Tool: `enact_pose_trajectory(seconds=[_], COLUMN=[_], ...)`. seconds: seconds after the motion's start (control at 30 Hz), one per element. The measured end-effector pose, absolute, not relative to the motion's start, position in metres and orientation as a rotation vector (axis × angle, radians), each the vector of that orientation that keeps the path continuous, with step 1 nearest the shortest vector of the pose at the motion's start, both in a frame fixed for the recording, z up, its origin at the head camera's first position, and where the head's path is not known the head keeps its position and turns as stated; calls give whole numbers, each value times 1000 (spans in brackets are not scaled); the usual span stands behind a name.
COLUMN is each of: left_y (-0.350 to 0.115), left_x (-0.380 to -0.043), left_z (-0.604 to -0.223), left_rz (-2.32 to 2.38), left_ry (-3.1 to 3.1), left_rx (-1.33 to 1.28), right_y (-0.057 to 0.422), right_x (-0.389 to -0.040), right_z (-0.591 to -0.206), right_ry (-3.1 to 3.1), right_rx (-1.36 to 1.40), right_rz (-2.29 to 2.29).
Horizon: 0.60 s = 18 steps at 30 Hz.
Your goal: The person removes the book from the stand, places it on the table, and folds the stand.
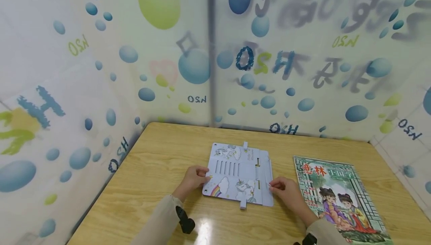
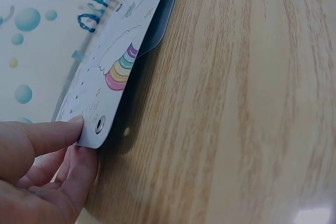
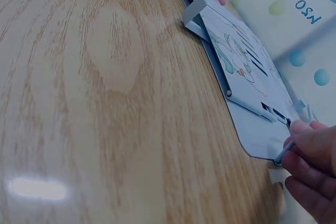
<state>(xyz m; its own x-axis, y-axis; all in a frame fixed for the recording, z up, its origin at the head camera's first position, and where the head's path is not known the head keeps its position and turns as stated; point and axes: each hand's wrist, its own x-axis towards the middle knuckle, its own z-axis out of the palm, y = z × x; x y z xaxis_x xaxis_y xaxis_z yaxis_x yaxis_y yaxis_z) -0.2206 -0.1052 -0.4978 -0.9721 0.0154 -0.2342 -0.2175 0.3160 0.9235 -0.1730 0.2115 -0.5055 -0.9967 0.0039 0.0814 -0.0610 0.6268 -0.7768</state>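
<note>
A pale folding book stand (image 1: 247,172) printed with unicorns and a rainbow lies on the wooden table in the head view. Small clips (image 1: 243,203) stick out from its near and far edges. My left hand (image 1: 192,180) pinches the stand's left side near the lower corner, thumb on top and fingers beneath; in the left wrist view that corner, with its metal eyelet (image 2: 100,125), is raised off the table. On the opposite side, my right hand (image 1: 285,189) pinches a thin part along the right edge (image 3: 285,152) between thumb and fingers.
An illustrated magazine (image 1: 340,200) with two cartoon children on its cover lies to the right, close to my right forearm. Behind the wooden table (image 1: 161,155) stand walls (image 1: 215,88) covered with bubble-patterned sheeting.
</note>
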Motion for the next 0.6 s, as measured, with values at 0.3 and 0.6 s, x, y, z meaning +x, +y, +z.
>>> enact_pose_trajectory(seconds=[0.3, 0.6], left_y=[-106, -104], left_x=[-218, -219], left_z=[-495, -496], left_rz=[1701, 1667], left_ry=[2415, 2442], left_rx=[-146, -102], right_y=[209, 202], right_x=[-175, -175], right_z=[-502, -505], right_ry=[-2763, -2832], right_rx=[40, 60], right_rz=[1297, 1224])
